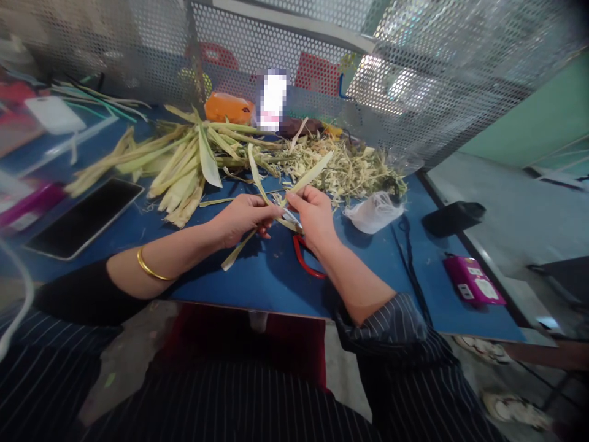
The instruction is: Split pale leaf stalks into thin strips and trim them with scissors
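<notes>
My left hand (251,216), with a gold bangle on its wrist, is closed on a pale husk strip (256,170) that rises from the fingertips. Close beside it, my right hand (316,215) pinches a broader husk strip (315,173) slanting up to the right. The fingertips of both hands nearly meet. Below the right hand shows the red handle of scissors (307,261); whether that hand touches them is unclear. Another narrow strip (238,250) hangs below the left hand. Beyond the hands lie a bundle of long dried husks (184,166) and a heap of shredded husk (350,169).
On the blue table (257,288) are a dark phone (87,218), a white netted bundle (375,212), a black cord (407,252), a black cylinder (453,218) and a purple tissue pack (473,280). An orange pack (229,108) stands before the perforated metal screen (294,37).
</notes>
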